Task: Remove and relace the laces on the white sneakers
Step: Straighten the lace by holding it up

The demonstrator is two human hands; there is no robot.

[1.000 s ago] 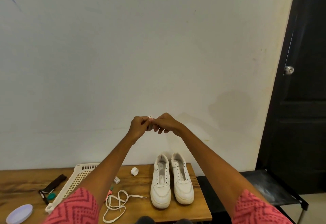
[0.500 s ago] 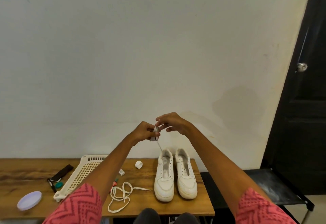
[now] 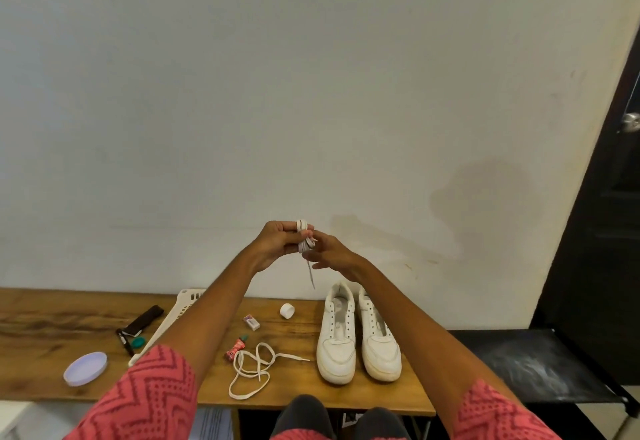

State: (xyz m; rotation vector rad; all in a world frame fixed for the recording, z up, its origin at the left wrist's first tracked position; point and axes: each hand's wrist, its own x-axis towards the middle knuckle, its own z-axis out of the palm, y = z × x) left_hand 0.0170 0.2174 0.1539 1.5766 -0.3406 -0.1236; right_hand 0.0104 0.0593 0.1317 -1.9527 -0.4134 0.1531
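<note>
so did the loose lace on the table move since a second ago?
No. The loose lace still lies left of the left sneaker, near the red packet.

Soft, even indoor light; faint shadows on the pale plaster wall [image 3: 311, 93]. Wide-angle bending tilts the black door [image 3: 609, 231] at right. Focus mostly sharp.

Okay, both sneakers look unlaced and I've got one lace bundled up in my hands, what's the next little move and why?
Probably unwind the bundled lace that the left hand grips, since both white sneakers show empty eyelets and only a short tail hangs free by the right hand.
</note>
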